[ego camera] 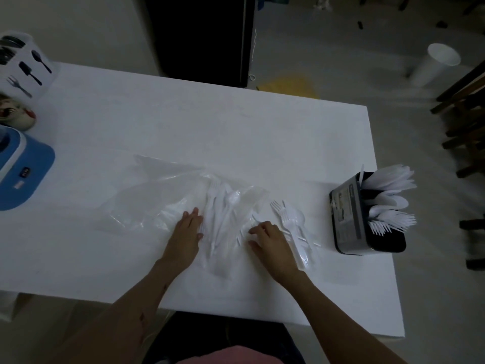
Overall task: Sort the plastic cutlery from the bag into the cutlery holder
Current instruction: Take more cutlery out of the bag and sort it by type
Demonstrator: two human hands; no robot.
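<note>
The left hand (187, 229) lay with straight fingers pressed flat on the clear, crinkled plastic bag (168, 198), while the right hand (267, 239) curled its fingers over loose white cutlery; whether it gripped a piece could not be told. Forks and spoons (223, 208) in the bag pointed their heads away from the person. The black cutlery holder (367, 219) stood upright at the white table's (183, 122) right edge, above a pale floor.

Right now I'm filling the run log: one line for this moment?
left hand: flat on bag | right hand: fingers curled at loose cutlery | holder: partly filled | stage: sorting unfinished
</note>
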